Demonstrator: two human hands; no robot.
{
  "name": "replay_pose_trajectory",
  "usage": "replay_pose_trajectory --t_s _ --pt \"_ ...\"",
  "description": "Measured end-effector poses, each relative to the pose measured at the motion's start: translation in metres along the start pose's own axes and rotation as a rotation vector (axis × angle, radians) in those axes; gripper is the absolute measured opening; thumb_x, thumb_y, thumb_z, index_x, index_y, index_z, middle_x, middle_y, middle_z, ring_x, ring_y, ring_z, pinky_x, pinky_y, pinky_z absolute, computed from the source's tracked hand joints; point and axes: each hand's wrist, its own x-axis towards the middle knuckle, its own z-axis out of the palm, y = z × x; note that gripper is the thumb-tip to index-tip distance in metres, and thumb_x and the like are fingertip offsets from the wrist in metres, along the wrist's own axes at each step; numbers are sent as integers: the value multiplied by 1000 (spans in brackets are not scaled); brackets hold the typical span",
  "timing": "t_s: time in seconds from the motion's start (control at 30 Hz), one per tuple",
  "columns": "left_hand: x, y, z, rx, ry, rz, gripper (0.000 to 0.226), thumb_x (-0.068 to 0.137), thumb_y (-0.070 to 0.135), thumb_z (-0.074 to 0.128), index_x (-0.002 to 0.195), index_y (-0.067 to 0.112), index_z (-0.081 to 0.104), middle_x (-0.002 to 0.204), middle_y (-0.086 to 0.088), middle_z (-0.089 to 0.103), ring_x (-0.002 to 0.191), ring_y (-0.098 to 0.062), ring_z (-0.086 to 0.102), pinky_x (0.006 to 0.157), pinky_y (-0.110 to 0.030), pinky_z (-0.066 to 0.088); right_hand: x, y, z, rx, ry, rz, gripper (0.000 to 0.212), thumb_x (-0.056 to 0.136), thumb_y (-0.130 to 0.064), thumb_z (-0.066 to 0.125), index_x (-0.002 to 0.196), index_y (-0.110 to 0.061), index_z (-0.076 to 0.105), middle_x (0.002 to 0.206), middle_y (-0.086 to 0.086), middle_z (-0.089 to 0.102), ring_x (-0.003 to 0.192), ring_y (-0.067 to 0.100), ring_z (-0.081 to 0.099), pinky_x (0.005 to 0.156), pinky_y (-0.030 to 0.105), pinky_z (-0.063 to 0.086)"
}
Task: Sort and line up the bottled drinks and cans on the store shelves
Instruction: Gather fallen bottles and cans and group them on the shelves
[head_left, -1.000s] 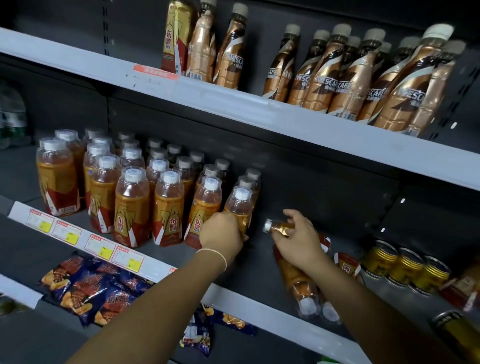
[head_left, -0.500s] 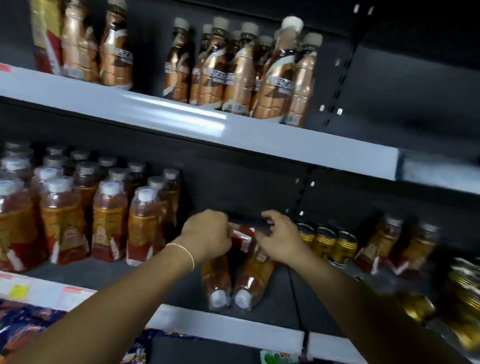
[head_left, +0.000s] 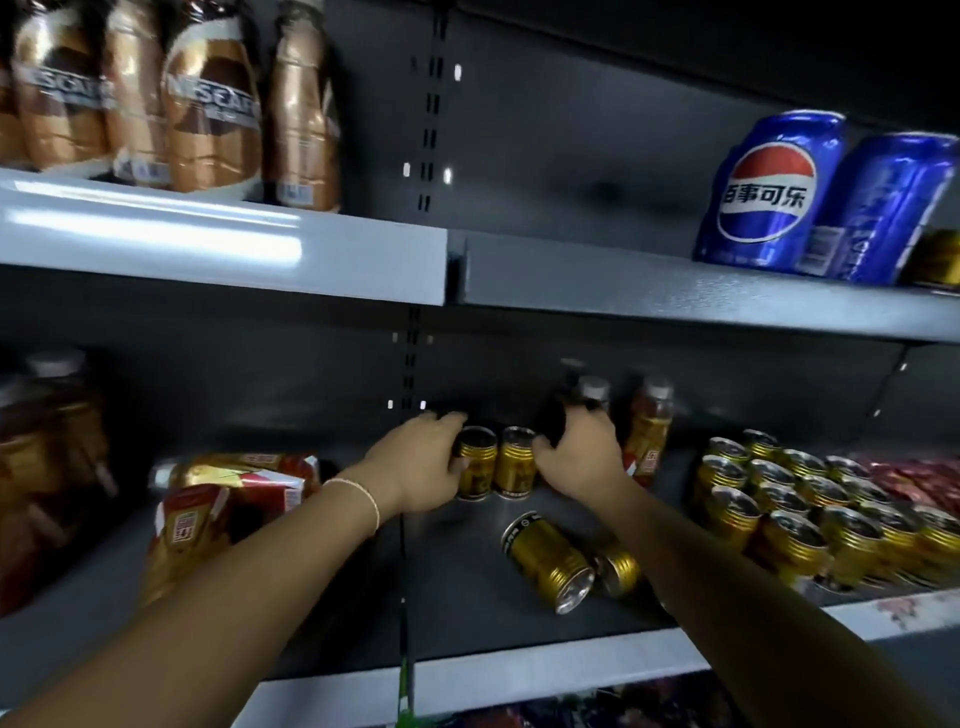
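Left hand (head_left: 418, 465): fingers curled round an upright gold can (head_left: 475, 465) at the back of the middle shelf (head_left: 457, 587); right hand (head_left: 584, 457): clasping a dark bottle (head_left: 558, 421) just beside a second gold can (head_left: 517, 462). Surroundings: 2 tipped gold cans (head_left: 545, 564) lying in front between the forearms, tea bottle (head_left: 649, 431) upright just right of the right hand, block of gold cans (head_left: 789, 509) further right, toppled bottles (head_left: 244, 480) left, blue cola cans (head_left: 763, 192) above. Change: 0.5 s ago both hands were on the toppled bottles; now they are at the cans.
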Motion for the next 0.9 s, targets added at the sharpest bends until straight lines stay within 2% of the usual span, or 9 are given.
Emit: replay_pose_trajectory --t_s 0.1,0.2,0.3,0.33,0.4,0.5,0.63,0.8,0.9 --pt "16 20 6 8 -13 26 58 95 34 55 147 17 35 137 -14 51 124 -32 50 101 -41 46 17 26 -11 -115 8 -5 51 90 -35 55 135 -12 47 119 22 55 119 40 49 93 38 47" --pt "27 34 11 15 -20 30 51 94 33 55 142 18 40 136 -12 53 123 -32 51 100 -43 47 34 43 -18 -195 -32 -25 68 94 -36 51 153 -20 23 132 23 50 121 44 51 97 48 50" --pt "31 42 16 30 -18 39 51 95 33 55 141 18 41 138 -11 52 125 -31 50 101 -45 46 50 55 -19 -256 -45 -25 78 95 -40 52 158 -24 10 157 20 27 145 41 24 115 50 32" --pt "32 43 17 33 -17 42 52 94 33 56 141 18 40 138 -11 51 126 -31 49 101 -45 46 56 57 -18 -241 -58 -8 81 94 -41 54 159 -26 7 162 18 15 149 39 14 117 49 24" --pt "32 45 18 41 -20 38 53 94 33 56 142 19 39 139 -11 50 127 -31 49 102 -46 45 66 58 -15 -228 -112 9 86 92 -40 56 159 -29 4 165 14 6 150 39 8 118 48 21" --pt "30 45 20 53 -17 17 52 94 34 56 141 19 40 137 -10 50 125 -31 50 101 -46 46 76 59 -8 -155 -169 27 88 90 -32 62 158 -33 7 163 13 8 146 41 18 114 49 30" --pt "23 41 20 71 -8 3 56 94 35 57 144 21 37 137 -8 49 122 -30 51 100 -44 47 81 64 3 -84 -138 9 84 90 -22 66 156 -28 16 158 14 22 140 38 32 109 47 41" --pt "10 33 21 93 -7 -5 63 95 33 56 150 20 29 146 -7 41 129 -28 46 104 -40 44 70 67 12 -76 29 -83 75 94 -21 63 156 -21 20 154 17 30 136 38 36 105 45 41" --pt "2 29 19 97 -21 -5 65 96 34 55 152 17 27 152 -7 34 134 -28 42 107 -39 42 60 67 11 -11 52 -88 75 94 -19 63 157 -21 22 153 17 30 135 37 37 104 43 41"
